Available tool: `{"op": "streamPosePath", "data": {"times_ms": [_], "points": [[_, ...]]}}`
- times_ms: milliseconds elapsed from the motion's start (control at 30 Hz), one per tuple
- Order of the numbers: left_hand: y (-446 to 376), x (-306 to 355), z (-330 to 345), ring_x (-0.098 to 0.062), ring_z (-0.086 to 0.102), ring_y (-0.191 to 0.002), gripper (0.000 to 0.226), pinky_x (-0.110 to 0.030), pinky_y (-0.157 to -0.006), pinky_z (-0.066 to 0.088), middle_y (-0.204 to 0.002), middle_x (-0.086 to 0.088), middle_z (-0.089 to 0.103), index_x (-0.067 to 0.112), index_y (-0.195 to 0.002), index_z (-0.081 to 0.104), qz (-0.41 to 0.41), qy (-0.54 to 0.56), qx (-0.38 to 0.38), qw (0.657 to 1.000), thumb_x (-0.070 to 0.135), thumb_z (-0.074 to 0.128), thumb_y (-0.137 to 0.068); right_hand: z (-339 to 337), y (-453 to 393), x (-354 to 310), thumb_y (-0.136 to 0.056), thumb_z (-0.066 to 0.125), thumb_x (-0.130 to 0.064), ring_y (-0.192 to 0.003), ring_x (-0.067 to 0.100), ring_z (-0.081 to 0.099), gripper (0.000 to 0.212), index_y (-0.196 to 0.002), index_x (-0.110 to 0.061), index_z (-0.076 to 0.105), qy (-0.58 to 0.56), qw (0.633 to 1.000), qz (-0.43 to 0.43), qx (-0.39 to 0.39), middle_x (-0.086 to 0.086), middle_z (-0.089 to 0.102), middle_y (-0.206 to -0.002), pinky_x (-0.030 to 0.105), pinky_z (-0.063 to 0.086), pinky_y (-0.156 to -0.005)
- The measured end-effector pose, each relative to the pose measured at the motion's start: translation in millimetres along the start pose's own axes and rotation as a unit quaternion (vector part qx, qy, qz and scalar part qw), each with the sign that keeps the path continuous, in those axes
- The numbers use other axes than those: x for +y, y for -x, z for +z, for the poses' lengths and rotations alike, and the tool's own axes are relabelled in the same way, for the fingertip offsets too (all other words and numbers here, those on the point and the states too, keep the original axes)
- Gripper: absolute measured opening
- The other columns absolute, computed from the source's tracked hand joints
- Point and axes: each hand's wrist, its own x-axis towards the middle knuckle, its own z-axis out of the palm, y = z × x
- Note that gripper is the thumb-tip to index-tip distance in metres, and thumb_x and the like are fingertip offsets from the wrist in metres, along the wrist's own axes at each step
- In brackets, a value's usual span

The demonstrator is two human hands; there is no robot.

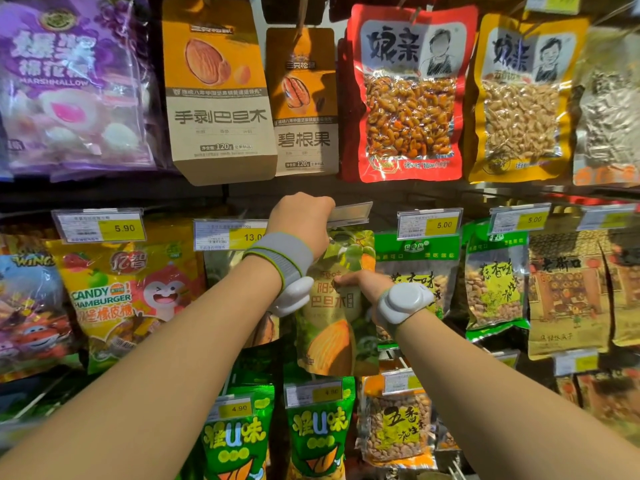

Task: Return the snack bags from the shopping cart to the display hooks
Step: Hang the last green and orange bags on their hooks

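Note:
A green and orange almond snack bag (332, 327) hangs upright in front of the middle row of the display. My left hand (301, 220) grips its top edge, just under a tilted clear price tag holder (349, 213) at the tip of a hook. My right hand (363, 282) pinches the bag's right side at mid height. Both wrists carry grey bands with white sensor pods. The hook's rod is hidden behind my left hand. The shopping cart is out of view.
Hanging snack bags fill the wall: brown nut bags (218, 98) and red peanut packs (408, 98) above, green peanut bags (419, 271) to the right, candy bags (121, 299) to the left, green bags (318, 431) below. Yellow price tags (100, 225) stick out on hook ends.

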Motion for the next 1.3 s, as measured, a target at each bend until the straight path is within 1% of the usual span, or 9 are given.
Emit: {"op": "streamPosePath", "data": {"times_ms": [167,233,400,733,1000,1067,1133,1200,1300], "points": [[2,-2,0,-0.038,0.061,-0.098,0.021,-0.04,-0.076,0.047,-0.099,-0.013,0.067,0.017,-0.107,0.057,0.002,0.004,0.006,1.0,0.014,0.05,-0.088,12,-13,-6,-0.075,0.074,-0.02,-0.102,0.032,0.065,0.035,-0.101,0.001,0.066,0.057,0.998,0.001,0.036,0.016,0.066,-0.114,0.044,0.052,-0.093],[3,-3,0,-0.038,0.061,-0.097,0.02,-0.039,-0.076,0.047,-0.098,-0.012,0.067,0.017,-0.106,0.058,0.005,0.007,0.01,1.0,0.013,0.05,-0.088,15,-16,-9,-0.076,0.073,-0.025,-0.109,0.033,0.062,0.05,-0.117,0.002,0.062,0.097,0.995,0.006,0.034,0.017,0.064,-0.121,0.045,0.05,-0.098],[3,-4,1,-0.037,0.06,-0.097,0.019,-0.039,-0.077,0.047,-0.099,-0.012,0.067,0.017,-0.106,0.057,0.013,0.007,0.017,1.0,0.014,0.049,-0.089,19,-16,-14,-0.088,0.061,-0.026,-0.116,0.032,0.058,0.048,-0.125,0.003,0.054,0.15,0.987,-0.009,0.057,0.015,0.059,-0.129,0.038,0.045,-0.103],[5,-4,2,-0.035,0.06,-0.099,0.024,-0.039,-0.078,0.047,-0.102,-0.01,0.066,0.018,-0.113,0.055,0.016,0.003,0.018,1.0,0.014,0.048,-0.09,19,-17,-17,-0.095,0.049,-0.033,-0.123,0.026,0.053,0.051,-0.133,0.002,0.047,0.209,0.976,-0.008,0.062,0.011,0.053,-0.137,0.027,0.041,-0.086],[9,-1,-2,-0.036,0.061,-0.097,0.027,-0.042,-0.079,0.049,-0.098,-0.011,0.067,0.019,-0.115,0.058,0.011,-0.017,-0.004,1.0,0.012,0.047,-0.09,6,-1,-16,-0.09,0.06,-0.026,-0.128,0.033,0.048,0.053,-0.131,0.006,0.048,0.182,0.983,-0.022,0.006,0.018,0.049,-0.139,0.035,0.043,-0.103],[13,1,-5,-0.037,0.062,-0.097,0.028,-0.041,-0.078,0.05,-0.098,-0.012,0.067,0.02,-0.114,0.059,0.018,-0.037,-0.016,0.999,0.013,0.046,-0.091,3,10,-19,-0.093,0.055,-0.019,-0.127,0.03,0.048,0.04,-0.128,0.001,0.05,0.176,0.984,-0.033,-0.017,0.018,0.047,-0.141,0.025,0.046,-0.083],[20,6,-6,-0.035,0.061,-0.101,0.029,-0.04,-0.079,0.048,-0.105,-0.011,0.065,0.017,-0.12,0.054,0.03,-0.067,-0.021,0.997,0.014,0.043,-0.093,1,19,-19,-0.094,0.055,-0.019,-0.112,0.027,0.052,0.01,-0.095,-0.01,0.059,0.195,0.98,-0.019,-0.035,0.017,0.05,-0.139,0.019,0.038,-0.061],[29,9,-3,-0.031,0.056,-0.114,0.036,-0.039,-0.085,0.046,-0.126,-0.009,0.056,0.014,-0.133,0.041,0.037,-0.07,-0.021,0.997,0.014,0.038,-0.097,0,25,-21,-0.094,0.053,-0.019,-0.109,0.025,0.051,0.025,-0.07,-0.014,0.051,0.2,0.977,-0.016,-0.066,0.016,0.05,-0.14,0.018,0.034,-0.058],[39,7,10,-0.022,0.021,-0.145,0.053,-0.034,-0.111,0.03,-0.159,-0.009,0.013,0.009,-0.149,0.01,0.053,-0.046,-0.044,0.997,0.016,0.031,-0.101,-4,40,-25,-0.097,0.049,-0.013,-0.125,0.026,0.048,0.01,-0.095,-0.012,0.059,0.228,0.97,-0.025,-0.075,0.015,0.043,-0.145,0.019,0.042,-0.064]]}}
